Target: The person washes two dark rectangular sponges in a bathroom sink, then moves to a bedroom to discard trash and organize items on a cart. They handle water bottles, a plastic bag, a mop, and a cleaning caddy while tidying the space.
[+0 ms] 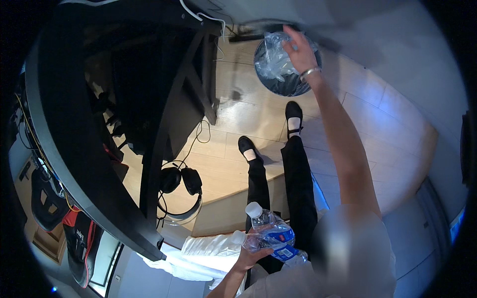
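My left hand (250,257) grips two clear plastic bottles close to my body. The upper bottle (269,219) has a white cap and a blue label; the second bottle (298,256), also white-capped and blue-labelled, lies alongside and partly below it. I see no liquid in either one. My right arm is stretched out, and my right hand (301,54) is over a round waste bin (257,76) with its fingers spread and slightly blurred. Crumpled clear plastic film (274,61) fills the top of the bin, above a dark liner (288,87). Whether my fingertips touch the film is unclear.
A black desk (123,208) with a slanted leg takes up the left. Headphones (181,180) hang by its edge, with a cable trailing down. White cloth (212,253) lies near my left forearm. A black-and-red chair (80,238) stands beyond the desk; a wall (395,44) is on the right.
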